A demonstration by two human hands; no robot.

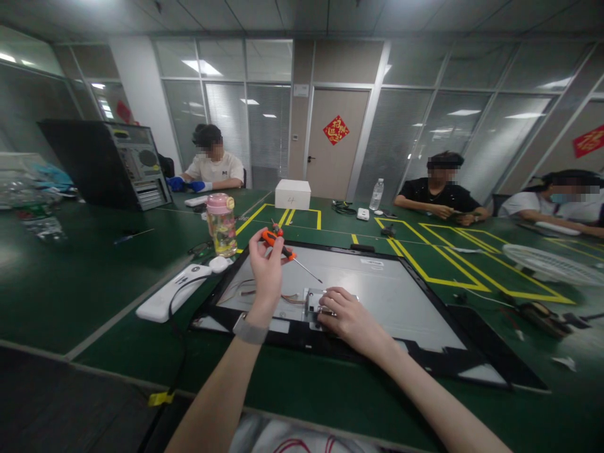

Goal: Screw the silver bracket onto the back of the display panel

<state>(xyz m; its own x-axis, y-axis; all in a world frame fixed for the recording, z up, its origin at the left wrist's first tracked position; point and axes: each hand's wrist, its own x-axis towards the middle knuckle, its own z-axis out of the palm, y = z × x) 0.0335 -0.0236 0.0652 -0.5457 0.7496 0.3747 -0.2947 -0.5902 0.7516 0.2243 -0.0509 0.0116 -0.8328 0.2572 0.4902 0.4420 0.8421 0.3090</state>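
The left hand is wrapped round an orange-and-black screwdriver. A silver metal box is held, maybe steadied, by the right hand.

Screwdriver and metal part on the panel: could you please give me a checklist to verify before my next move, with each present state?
1. Left hand holding the screwdriver: ok.
2. Screwdriver tip on the metal part: not ok, it appears apart from it.
3. Right hand on the metal part: ok.
4. Panel lying on the table: ok.
5. Thin wires away from the tip: ok, they lie left of it.
6. A screw below the tip: cannot tell, too small to see.
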